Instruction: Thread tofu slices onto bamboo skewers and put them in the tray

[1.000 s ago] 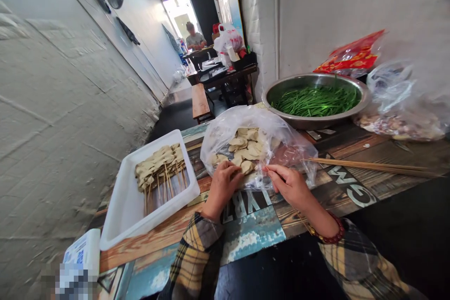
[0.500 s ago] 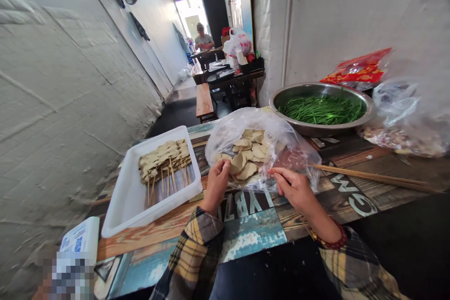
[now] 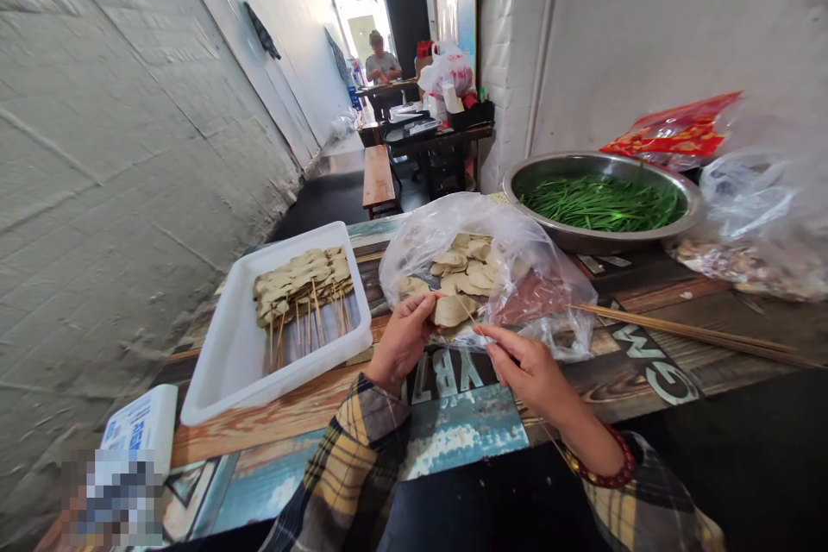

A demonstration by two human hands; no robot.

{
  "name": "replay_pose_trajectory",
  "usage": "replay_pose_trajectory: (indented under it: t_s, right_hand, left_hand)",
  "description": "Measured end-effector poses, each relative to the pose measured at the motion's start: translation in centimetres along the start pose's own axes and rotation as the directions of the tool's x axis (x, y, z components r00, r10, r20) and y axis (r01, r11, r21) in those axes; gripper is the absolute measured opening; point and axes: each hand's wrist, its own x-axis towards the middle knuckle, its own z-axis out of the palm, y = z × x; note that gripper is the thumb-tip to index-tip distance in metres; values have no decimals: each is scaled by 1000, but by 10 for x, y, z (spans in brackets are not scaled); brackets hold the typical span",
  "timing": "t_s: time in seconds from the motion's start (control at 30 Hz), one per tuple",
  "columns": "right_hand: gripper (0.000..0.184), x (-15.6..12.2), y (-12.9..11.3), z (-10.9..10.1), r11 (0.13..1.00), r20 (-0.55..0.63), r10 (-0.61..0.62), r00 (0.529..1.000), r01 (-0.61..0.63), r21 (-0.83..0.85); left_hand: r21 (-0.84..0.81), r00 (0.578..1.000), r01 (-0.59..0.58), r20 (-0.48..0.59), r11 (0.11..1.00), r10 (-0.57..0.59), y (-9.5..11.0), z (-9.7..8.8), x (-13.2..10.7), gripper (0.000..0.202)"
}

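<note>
My left hand (image 3: 404,336) pinches a flat beige food slice (image 3: 453,309) at the mouth of a clear plastic bag (image 3: 517,263) full of the same slices. My right hand (image 3: 527,366) grips a thin bamboo skewer (image 3: 471,321), its tip touching that slice. Left of my hands a white plastic tray (image 3: 226,375) holds several finished skewers (image 3: 301,285) of slices.
A bundle of bare skewers (image 3: 686,329) lies on the painted wooden table (image 3: 453,427) at the right. Behind it stand a steel bowl of green chives (image 3: 601,203), clear bags (image 3: 756,224) and a red packet (image 3: 673,134). Far down the corridor a person sits at a table.
My left hand has lifted one slice out of the bag's pile towards me. My right hand has brought the skewer's tip left up to it. The camera view has shifted slightly.
</note>
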Motion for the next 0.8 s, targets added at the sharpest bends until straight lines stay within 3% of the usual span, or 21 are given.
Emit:
replay_pose_trajectory:
  t_s: [0.2,0.43,0.6,0.8]
  right_hand:
    - [43,3,-1,1,999,37,-1,999,3,-41]
    - [38,-1,1,3,1000,-72,3,997,-4,-8]
    - [35,-8,1,5,999,-52,-35,998,34,-8]
    - [43,-15,-6,8,998,-10,-59,998,58,-35]
  left_hand:
    - [57,989,55,132,997,-62,-2,3,-5,29]
    - [-14,997,8,-70,1000,-9,-3,-4,-1,30]
    - [-157,999,-12,-45,988,5,3,-6,-2,30]
    - [-148,999,7,-37,989,-13,5,-5,-3,34]
